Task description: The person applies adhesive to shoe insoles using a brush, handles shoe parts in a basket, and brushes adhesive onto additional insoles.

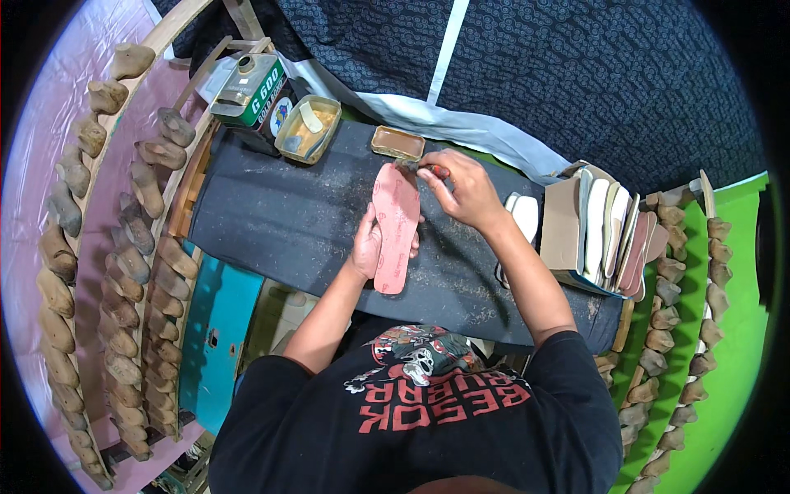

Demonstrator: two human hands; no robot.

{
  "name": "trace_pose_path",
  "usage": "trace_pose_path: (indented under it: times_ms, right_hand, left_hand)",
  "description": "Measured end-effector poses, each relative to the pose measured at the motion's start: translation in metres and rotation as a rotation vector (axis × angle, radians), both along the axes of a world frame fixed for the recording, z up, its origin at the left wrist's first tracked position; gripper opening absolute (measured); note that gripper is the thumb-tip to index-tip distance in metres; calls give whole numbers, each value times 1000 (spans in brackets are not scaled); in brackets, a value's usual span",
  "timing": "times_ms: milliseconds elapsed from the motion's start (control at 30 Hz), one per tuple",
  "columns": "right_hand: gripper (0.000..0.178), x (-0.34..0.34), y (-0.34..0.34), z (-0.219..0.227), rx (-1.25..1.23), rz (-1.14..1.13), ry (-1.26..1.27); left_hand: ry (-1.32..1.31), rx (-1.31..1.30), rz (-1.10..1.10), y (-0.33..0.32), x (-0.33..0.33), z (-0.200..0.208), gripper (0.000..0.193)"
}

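Observation:
My left hand (365, 244) is closed round the edges of a pink insole (395, 235), with the fingertips showing at its right side. The insole is held at a slant above the dark table, its upper end pointing away from me. My right hand (462, 188) grips a small brush (441, 172) with an orange-red handle. The brush's dark head is at the upper right edge of the insole; whether it touches is hard to make out. Just beyond lies a shallow rectangular tin (398, 142) of brown paste.
A green and white metal can (251, 95) and an open tin (309, 130) holding a pale scraper stand at the back left. On the right, a cardboard box (564, 235) is packed with soles, beside white soles (524, 216). Wooden shoe lasts (58, 251) line racks on both sides.

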State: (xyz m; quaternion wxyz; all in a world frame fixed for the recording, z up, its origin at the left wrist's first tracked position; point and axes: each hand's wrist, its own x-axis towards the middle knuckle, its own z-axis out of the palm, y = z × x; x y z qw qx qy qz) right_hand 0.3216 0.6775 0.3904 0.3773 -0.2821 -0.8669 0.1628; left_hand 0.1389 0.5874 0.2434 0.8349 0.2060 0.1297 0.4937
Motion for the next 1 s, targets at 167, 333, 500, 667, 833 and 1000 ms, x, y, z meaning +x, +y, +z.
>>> trace_pose_path:
  times_ms: [167, 333, 500, 667, 833, 1000]
  right_hand:
    - [16, -11, -33, -11, 14, 202, 1]
    - [17, -14, -50, -21, -139, 254, -56]
    - [15, -12, -21, -25, -64, 40, 18]
    - [16, -13, -22, -27, -102, 46, -13]
    - [20, -18, -56, -34, -196, 218, -138]
    - [21, -15, -20, -46, -215, -50, 78]
  left_hand:
    - [-35, -124, 125, 0, -2, 5, 86]
    - [75, -313, 249, 1, -9, 4, 81]
    - [-24, -191, 113, 1, -8, -10, 85]
    - [-52, -131, 55, 2, -9, -14, 85]
    - [-31, -288, 234, 6, -15, -13, 80]
    - [-66, -132, 86, 10, -25, -22, 79]
